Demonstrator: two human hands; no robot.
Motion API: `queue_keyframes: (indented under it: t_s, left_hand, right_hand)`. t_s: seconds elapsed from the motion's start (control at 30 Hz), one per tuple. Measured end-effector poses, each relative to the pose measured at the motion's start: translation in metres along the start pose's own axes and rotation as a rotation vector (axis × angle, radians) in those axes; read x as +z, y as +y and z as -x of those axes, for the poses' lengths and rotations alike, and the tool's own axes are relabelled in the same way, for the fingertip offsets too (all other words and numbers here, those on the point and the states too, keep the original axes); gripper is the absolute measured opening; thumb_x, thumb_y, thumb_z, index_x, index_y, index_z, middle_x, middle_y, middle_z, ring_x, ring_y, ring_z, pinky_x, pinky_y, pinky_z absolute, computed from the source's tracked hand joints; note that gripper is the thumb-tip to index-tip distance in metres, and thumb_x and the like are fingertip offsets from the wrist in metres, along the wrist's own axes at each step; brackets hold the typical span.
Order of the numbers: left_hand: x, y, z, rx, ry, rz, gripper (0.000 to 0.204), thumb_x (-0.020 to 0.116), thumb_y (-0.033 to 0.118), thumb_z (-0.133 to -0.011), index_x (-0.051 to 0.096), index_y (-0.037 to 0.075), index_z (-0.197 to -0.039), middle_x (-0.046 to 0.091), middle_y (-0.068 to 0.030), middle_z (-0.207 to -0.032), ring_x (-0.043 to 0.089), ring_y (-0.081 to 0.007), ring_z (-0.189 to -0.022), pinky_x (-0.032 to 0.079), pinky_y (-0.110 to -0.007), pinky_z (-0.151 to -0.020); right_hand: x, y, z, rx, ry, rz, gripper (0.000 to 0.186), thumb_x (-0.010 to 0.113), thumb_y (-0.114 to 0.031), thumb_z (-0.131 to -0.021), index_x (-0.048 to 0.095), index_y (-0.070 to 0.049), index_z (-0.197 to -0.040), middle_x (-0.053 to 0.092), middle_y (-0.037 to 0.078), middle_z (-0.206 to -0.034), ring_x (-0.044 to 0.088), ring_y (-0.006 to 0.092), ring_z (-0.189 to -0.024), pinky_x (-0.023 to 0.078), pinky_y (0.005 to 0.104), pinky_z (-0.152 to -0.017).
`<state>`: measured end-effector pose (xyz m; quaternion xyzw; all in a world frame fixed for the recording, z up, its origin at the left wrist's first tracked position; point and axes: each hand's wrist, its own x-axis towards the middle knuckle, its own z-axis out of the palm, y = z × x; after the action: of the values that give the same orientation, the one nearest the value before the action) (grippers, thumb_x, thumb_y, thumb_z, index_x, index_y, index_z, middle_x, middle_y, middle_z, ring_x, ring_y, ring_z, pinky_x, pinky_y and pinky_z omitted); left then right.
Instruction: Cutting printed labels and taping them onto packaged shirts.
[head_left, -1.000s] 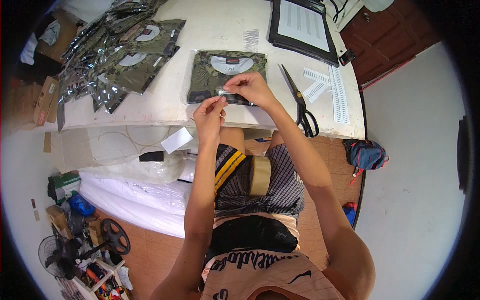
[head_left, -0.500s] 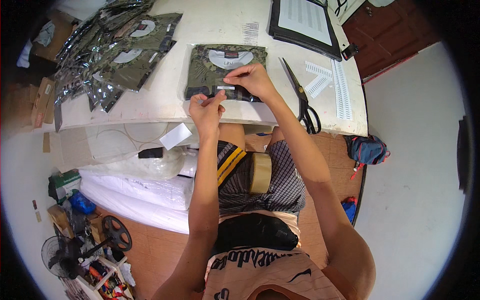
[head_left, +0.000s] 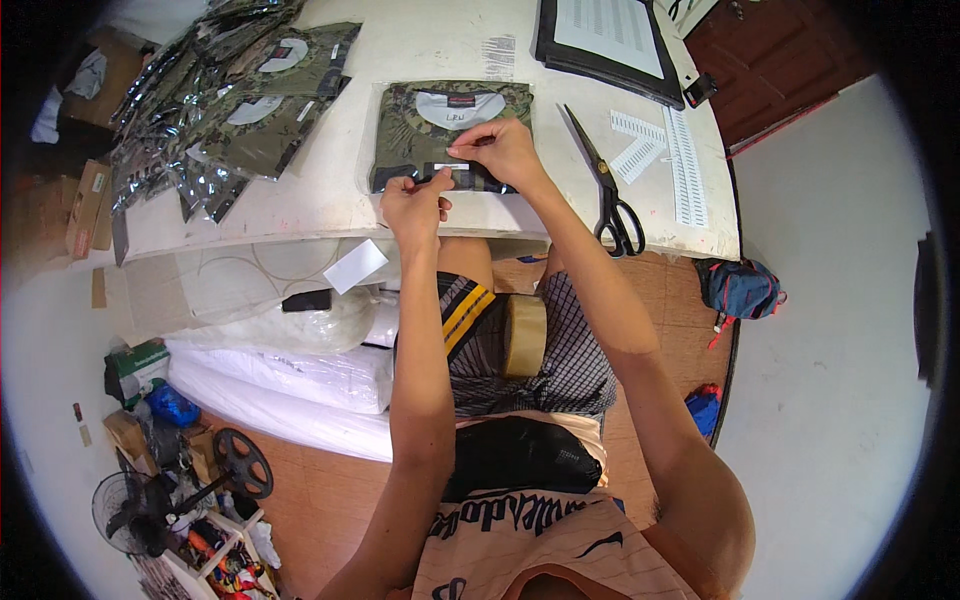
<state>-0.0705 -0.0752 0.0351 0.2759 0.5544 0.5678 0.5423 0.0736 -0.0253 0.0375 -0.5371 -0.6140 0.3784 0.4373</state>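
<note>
A folded camouflage shirt in a clear plastic bag point(head_left: 415, 120) lies on the table in front of me, its pale inner collar at the far side. On its near half is a small white label strip point(head_left: 447, 166). My left hand point(head_left: 412, 208) is at the bag's near edge, the thumb reaching to the label and held apart from the forefinger, the other fingers loosely curled. Over the bag, just beyond the label, my right hand point(head_left: 508, 155) has thumb and forefinger pinched together. Whatever is between those fingertips is too small to make out.
Bagged camouflage shirts point(head_left: 250, 120) are heaped at the left. Black-handled scissors point(head_left: 610, 190) lie right of the bag, beside sheets of small labels point(head_left: 685, 170). Beyond them is a black folder with a printed sheet point(head_left: 610, 40). A tape roll point(head_left: 524, 335) rests on my lap.
My left thumb has shifted slightly away from me toward the label. My right hand stays pinched in nearly the same place. The whole view has moved a little.
</note>
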Motion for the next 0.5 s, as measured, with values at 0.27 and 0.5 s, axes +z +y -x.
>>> queue_keyframes:
  t_s: [0.27,0.5]
  left_hand:
    - [-0.026,-0.008,0.001,-0.052,-0.057,-0.3,0.035,0.079,0.008,-0.074,0.044,0.005,-0.072,0.056,-0.008,-0.055,0.049,-0.0119,-0.039,0.035,-0.027,-0.035]
    - [-0.018,0.032,0.008,1.126,0.003,-0.876,0.017,0.067,0.008,-0.083,0.065,0.0,-0.097,0.066,-0.0149,-0.091,0.063,-0.0275,-0.079,0.048,-0.036,-0.071]
  right_hand:
    - [-0.01,0.009,0.006,0.002,0.284,0.104,0.024,0.08,-0.009,-0.068,0.069,-0.001,-0.088,0.068,0.01,-0.083,0.064,0.0171,-0.069,0.051,0.0298,-0.064]
    - [0.011,-0.01,0.043,-0.615,-0.028,0.854,0.053,0.056,-0.029,-0.089,0.047,-0.002,-0.133,0.044,0.014,-0.142,0.037,0.0325,-0.133,0.028,0.0505,-0.109]
